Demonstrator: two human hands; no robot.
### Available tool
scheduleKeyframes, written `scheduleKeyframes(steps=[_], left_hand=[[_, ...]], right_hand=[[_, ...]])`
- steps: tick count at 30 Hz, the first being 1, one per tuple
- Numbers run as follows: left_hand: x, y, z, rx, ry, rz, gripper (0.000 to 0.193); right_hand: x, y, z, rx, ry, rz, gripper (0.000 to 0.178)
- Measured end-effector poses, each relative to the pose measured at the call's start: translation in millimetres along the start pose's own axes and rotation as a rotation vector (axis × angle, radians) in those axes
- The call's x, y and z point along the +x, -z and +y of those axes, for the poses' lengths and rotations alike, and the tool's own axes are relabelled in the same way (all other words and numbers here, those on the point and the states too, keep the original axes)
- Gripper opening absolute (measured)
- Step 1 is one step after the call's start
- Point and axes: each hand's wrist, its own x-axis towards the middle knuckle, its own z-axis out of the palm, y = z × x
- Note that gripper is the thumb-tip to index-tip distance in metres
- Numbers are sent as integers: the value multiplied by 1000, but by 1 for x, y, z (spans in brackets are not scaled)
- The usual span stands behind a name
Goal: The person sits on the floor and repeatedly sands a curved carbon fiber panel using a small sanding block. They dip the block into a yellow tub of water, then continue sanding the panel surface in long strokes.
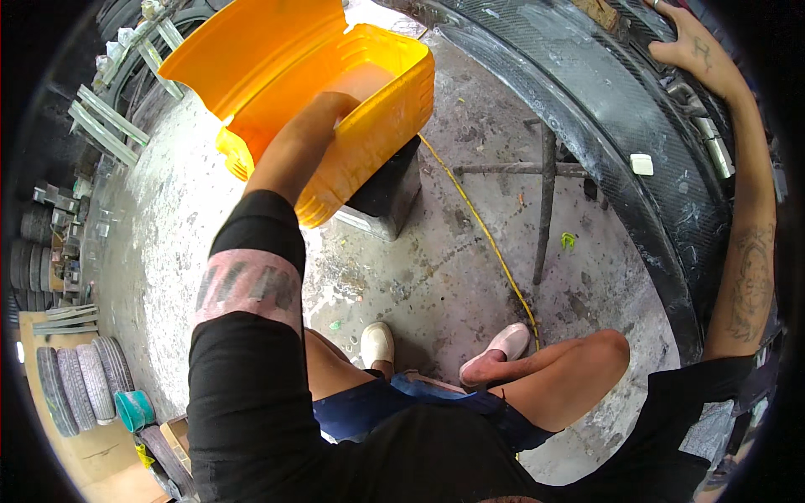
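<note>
A yellow plastic tub (377, 126), which looks like a cut-open jerrycan with its side flap raised, sits on a dark box (394, 197) ahead of me. Cloudy liquid (360, 82) shows inside. My left hand (331, 107) dips into this tub, and its fingers are hidden behind the near wall. At the upper right, my right hand (698, 50) rests at the far side of a large black curved panel with a carbon-weave look (587, 109). Its thumb is spread away from the fingers, which are partly cut off by the picture's edge. A worn brownish block (599, 15) lies on the panel near that hand.
A small white square piece (641, 164) lies on the panel. Below it stands a dark metal stand (545, 201). A yellow hose or cord (482, 222) crosses the stained floor toward my feet. Tyres (80, 386) and a green bucket (134, 411) are at left.
</note>
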Motion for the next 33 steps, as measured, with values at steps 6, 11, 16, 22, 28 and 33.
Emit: scheduleKeyframes(steps=[6,11,16,22,28,33], left_hand=[[-48,41,98,-57,-203,343,56],[-145,154,257,-413,-851,324,50],[-180,170,303,59,-1027,321,65],[-220,134,248,126,-563,620,61],[-307,-17,222,-149,-469,301,73],[-355,-159,239,-459,-403,38,70]], right_hand=[[-6,7,18,55,-159,-175,86],[-9,-9,71,-108,-12,-38,88],[10,-13,54,26,-55,-28,88],[-1,-7,49,46,29,35,90],[2,-7,30,41,-50,-41,90],[23,-28,123,19,128,-119,84]])
